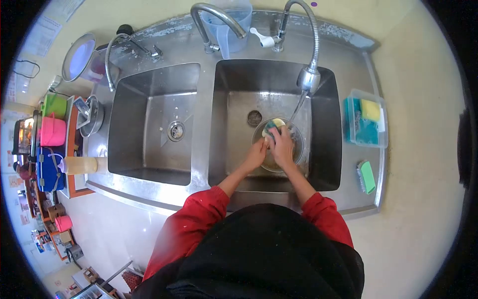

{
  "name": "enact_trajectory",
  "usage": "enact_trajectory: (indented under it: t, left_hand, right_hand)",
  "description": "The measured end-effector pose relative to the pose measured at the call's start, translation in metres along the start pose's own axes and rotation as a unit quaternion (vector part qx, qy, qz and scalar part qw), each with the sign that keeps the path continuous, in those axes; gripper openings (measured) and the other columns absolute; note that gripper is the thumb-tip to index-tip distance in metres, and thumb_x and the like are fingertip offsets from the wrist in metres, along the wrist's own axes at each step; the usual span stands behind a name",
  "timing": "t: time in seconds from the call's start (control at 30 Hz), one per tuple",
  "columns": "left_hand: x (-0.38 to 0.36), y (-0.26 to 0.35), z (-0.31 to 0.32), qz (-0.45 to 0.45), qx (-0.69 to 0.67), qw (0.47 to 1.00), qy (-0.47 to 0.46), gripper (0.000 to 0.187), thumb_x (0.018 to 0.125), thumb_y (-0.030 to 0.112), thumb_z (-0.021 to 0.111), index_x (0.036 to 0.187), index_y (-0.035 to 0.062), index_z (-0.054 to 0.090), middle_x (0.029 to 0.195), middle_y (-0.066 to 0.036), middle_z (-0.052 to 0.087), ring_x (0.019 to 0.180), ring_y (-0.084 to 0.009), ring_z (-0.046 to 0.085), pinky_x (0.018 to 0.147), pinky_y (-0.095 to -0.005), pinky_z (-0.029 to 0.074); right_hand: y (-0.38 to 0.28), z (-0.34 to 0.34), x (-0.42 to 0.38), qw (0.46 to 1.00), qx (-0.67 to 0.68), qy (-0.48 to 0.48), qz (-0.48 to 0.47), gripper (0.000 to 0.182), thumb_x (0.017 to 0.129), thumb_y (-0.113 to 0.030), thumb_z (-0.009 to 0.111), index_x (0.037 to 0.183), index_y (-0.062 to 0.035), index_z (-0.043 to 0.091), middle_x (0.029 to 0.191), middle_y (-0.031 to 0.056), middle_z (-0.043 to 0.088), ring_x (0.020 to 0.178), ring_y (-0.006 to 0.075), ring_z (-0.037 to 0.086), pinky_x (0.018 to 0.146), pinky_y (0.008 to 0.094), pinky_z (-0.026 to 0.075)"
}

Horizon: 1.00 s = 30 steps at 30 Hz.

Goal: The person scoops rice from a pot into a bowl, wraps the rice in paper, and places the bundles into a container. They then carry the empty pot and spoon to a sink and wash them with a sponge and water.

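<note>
Both of my hands work together in the right-hand basin [318, 149], over a round, see-through bowl [300, 149]. A yellow and dark green sponge [271, 124] shows at my fingertips. My right hand [283, 145] is closed round it from above. Close beside it, my left hand [256, 153] has its fingers pinched together at the sponge's lower edge. Whether another small item lies between the hands is hidden. Water runs from the flexible faucet [308, 79] into the bowl, just right of my hands.
Left is a second basin [152, 149] with food scraps around its drain. A plastic tub [383, 124] with sponges and a green-backed brush [367, 177] sit on the right ledge. Behind stand a curved tap [219, 12] and a clear jug [239, 30]. A pale bottle [82, 165] stands left.
</note>
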<state>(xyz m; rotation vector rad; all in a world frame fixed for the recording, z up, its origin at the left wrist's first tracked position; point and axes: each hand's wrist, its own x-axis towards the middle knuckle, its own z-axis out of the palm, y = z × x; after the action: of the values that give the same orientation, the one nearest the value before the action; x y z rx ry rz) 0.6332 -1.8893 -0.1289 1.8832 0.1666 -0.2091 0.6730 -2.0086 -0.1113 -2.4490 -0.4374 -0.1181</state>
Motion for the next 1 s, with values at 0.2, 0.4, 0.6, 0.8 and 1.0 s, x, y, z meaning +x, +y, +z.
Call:
enact_trajectory:
  t: [0.2,0.4,0.6,0.8,1.0]
  left_hand:
    - [0.002,-0.004,0.007,0.011,0.083,0.996,-0.020,0.029,0.093,0.026,0.040,0.093,0.0000,0.052,0.080,-0.025,0.059,0.078,-0.0425,0.057,0.067,-0.0483,0.044]
    - [0.001,0.001,0.014,-0.018,0.106,0.994,-0.005,0.028,0.093,0.026,0.039,0.091,0.0014,0.052,0.080,-0.022,0.060,0.078,-0.0416,0.057,0.065,-0.0488,0.044]
    - [-0.006,0.006,0.012,-0.032,0.039,0.998,0.033,0.027,0.093,0.026,0.039,0.088,0.0023,0.051,0.081,-0.020,0.061,0.079,-0.0408,0.058,0.067,-0.0474,0.044]
    - [-0.008,0.001,0.009,0.035,0.121,0.989,0.075,0.028,0.094,0.028,0.039,0.090,0.0031,0.052,0.083,-0.020,0.061,0.080,-0.0397,0.058,0.067,-0.0465,0.044]
    - [-0.005,0.007,0.017,-0.025,0.016,0.996,0.087,0.029,0.095,0.027,0.038,0.086,0.0009,0.048,0.071,-0.019,0.056,0.070,-0.0386,0.057,0.063,-0.0446,0.042]
  right_hand:
    - [0.014,-0.005,0.008,0.998,0.015,0.043,0.045,0.020,0.079,-0.014,0.058,0.097,-0.0078,0.055,0.090,0.0181,0.047,0.087,0.0368,0.049,0.071,0.0449,0.042]
    - [0.027,-0.011,0.015,0.992,0.000,0.082,0.091,0.022,0.079,-0.016,0.059,0.099,-0.0079,0.055,0.090,0.0172,0.047,0.088,0.0367,0.049,0.071,0.0441,0.042]
    - [0.013,-0.006,-0.008,0.995,-0.005,0.061,0.082,0.021,0.080,-0.017,0.058,0.099,-0.0079,0.056,0.091,0.0185,0.047,0.088,0.0374,0.049,0.071,0.0442,0.042]
    - [-0.007,-0.012,-0.018,0.997,-0.011,0.028,0.068,0.021,0.081,-0.017,0.058,0.100,-0.0070,0.055,0.095,0.0180,0.049,0.087,0.0369,0.050,0.073,0.0428,0.042]
    - [-0.002,-0.002,-0.010,0.985,0.023,0.076,0.155,0.021,0.084,-0.022,0.055,0.100,-0.0076,0.055,0.095,0.0177,0.049,0.085,0.0376,0.053,0.071,0.0445,0.043]
